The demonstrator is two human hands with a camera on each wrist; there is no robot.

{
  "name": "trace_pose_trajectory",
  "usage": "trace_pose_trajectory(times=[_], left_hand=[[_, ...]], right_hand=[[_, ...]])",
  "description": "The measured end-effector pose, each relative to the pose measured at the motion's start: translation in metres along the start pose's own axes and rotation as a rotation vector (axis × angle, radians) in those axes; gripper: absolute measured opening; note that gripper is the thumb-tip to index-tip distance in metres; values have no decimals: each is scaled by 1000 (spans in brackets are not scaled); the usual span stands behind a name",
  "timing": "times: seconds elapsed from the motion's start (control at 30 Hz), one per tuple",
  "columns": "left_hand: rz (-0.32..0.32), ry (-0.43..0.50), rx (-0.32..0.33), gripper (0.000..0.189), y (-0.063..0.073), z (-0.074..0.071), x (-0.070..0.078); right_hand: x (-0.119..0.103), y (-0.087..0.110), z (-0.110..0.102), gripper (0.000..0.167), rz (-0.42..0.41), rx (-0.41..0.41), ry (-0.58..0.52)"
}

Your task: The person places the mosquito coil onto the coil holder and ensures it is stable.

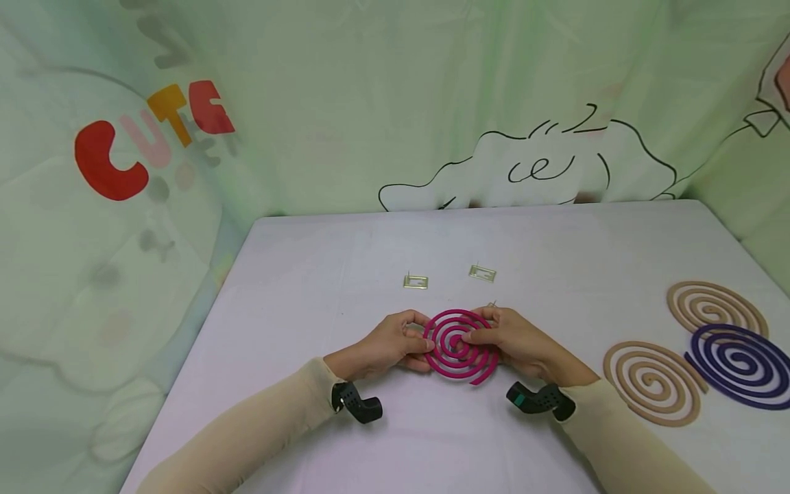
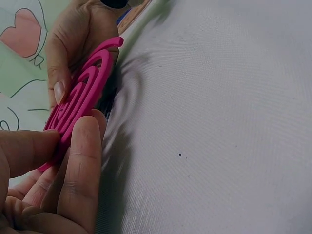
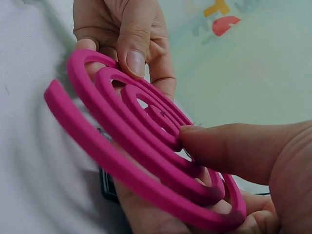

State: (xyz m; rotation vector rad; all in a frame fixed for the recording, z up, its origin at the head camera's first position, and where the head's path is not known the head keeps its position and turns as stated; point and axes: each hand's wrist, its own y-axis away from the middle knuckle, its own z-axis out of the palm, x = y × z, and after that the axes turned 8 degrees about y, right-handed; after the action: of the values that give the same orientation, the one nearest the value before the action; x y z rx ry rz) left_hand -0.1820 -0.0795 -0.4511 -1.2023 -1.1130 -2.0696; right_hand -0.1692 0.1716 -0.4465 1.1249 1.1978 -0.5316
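Both hands hold a pink mosquito coil (image 1: 455, 341), tilted up above the white table. My left hand (image 1: 395, 343) pinches its left rim, thumb in front and fingers behind. At the other side my right hand (image 1: 524, 343) grips the coil, its thumb (image 3: 229, 148) pressed near the spiral's centre and fingers behind the rings. The right wrist view shows the coil's loose outer end (image 3: 56, 97) and a small dark spot by the centre. Just past the right fingers a small metal tip (image 1: 492, 304) shows, the rest hidden behind the hand.
Two small metal coil stands (image 1: 416, 282) (image 1: 482, 273) lie beyond the hands, each with a prong upright. To the right lie a near tan coil (image 1: 653, 381), a far tan coil (image 1: 712, 313) and a dark blue coil (image 1: 743, 361) overlapping them. A printed curtain (image 1: 308, 137) hangs behind the table.
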Motion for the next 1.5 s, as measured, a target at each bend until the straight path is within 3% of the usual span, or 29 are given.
trace_pose_trajectory(times=[0.63, 1.5], left_hand=[[7, 0, 3, 36, 4, -10, 2], [18, -2, 68, 35, 15, -52, 11]], right_hand=[[-3, -9, 8, 57, -6, -2, -42], [-17, -44, 39, 47, -45, -3, -84]])
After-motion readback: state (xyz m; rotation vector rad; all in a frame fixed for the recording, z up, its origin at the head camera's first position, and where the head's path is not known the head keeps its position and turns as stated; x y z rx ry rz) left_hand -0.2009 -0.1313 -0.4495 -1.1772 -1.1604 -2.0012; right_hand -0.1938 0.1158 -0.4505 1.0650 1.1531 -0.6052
